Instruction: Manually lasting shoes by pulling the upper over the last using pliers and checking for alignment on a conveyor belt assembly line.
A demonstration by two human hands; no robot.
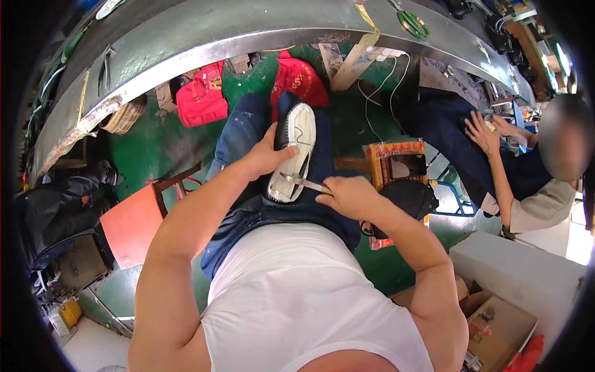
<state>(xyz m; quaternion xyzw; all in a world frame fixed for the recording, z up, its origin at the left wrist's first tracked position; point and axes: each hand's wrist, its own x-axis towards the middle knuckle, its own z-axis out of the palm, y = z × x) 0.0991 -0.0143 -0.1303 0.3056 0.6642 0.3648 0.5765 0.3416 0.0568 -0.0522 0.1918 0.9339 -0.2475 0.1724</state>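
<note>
Left hand (pixel 268 155): clasping the shoe (pixel 296 139), thumb over its white underside | Right hand (pixel 353 197): closed round the handle of a slim metal tool (pixel 307 183), tip at shoe's near end | Shoe: underside up, dark along left edge, on lap, blue jeans (pixel 230 131) beneath | Beyond knees: red cloth pieces (pixel 204 104), green floor (pixel 139 152)

Ahead of me, a long grey metal workbench (pixel 204 28) runs across the room above a green floor (pixel 141 137). A salmon-coloured seat (pixel 131 229) stands to my left; at my far right, strong light (pixel 580 240) glares beside a pale, block-like surface (pixel 511 263).
</note>
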